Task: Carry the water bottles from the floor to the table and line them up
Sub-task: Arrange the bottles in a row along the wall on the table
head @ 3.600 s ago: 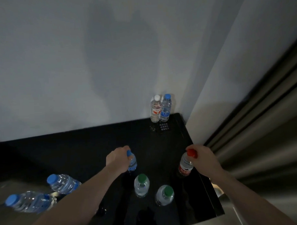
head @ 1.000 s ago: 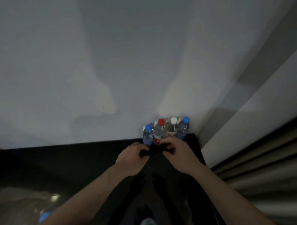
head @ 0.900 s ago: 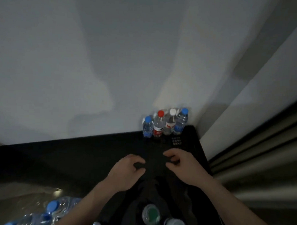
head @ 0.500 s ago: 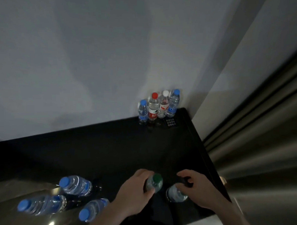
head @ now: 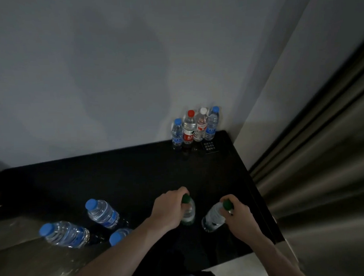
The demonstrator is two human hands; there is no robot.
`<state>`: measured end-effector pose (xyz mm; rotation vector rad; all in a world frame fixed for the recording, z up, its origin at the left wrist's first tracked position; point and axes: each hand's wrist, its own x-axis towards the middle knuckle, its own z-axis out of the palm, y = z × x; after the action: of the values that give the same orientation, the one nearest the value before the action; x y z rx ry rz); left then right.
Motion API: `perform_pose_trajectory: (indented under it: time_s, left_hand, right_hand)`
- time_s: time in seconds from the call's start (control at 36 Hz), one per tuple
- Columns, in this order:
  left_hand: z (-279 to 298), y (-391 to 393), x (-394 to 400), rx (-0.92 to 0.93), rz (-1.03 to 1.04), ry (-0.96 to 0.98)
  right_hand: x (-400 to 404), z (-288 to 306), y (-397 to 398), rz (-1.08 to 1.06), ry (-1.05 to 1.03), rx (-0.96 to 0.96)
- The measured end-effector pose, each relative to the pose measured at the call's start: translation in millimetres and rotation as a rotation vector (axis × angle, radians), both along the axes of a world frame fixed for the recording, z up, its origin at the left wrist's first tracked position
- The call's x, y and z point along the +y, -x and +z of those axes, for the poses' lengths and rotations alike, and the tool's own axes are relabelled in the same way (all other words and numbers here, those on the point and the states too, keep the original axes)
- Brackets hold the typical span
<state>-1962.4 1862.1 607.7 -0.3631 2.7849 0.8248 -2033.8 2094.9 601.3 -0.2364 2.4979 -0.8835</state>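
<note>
Both hands grip green-capped bottles low on the black worktop [head: 137,176]: my left hand [head: 169,208] one bottle [head: 189,212], my right hand [head: 239,216] another bottle [head: 214,218]. Four bottles [head: 195,127] line the far wall.

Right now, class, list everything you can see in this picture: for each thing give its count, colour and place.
Row of bottles: four, caps blue, red, white, blue; far corner of the table, against the wall.
Green-capped bottles: two, near edge, one in each grip.
Blue-capped bottles: three, near left.
Table: one, black.
Card: one, black, white print, beside the row.
Wall: grey.
Left hand: holds the left green-capped bottle.
Right hand: holds the other.
</note>
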Motion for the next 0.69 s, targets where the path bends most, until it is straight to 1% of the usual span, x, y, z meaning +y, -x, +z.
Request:
perform_pose_trajectory:
  time_s: [0.14,0.28,0.39,0.47,0.56,0.69]
  left_hand:
    - [7,-5,-20,-0.025,0.149,0.009]
    - [13,-11,-36,-0.057,0.263,0.033]
    - [16,-16,-49,-0.069,0.338,0.103]
    - [21,-21,-61,-0.086,0.382,0.153]
    - [24,-23,-74,-0.105,0.411,0.148]
    - [26,-24,-94,-0.116,0.389,0.172]
  right_hand:
    - [-4,0,10,0.006,0.096,-0.043]
    - [-19,-3,22,0.100,0.113,-0.070]
    - [-33,-6,29,0.175,0.119,-0.069]
    - [-43,-6,31,0.192,0.128,-0.085]
    - [-52,-2,29,0.208,0.147,-0.083]
    - [-69,0,19,0.221,0.147,-0.067]
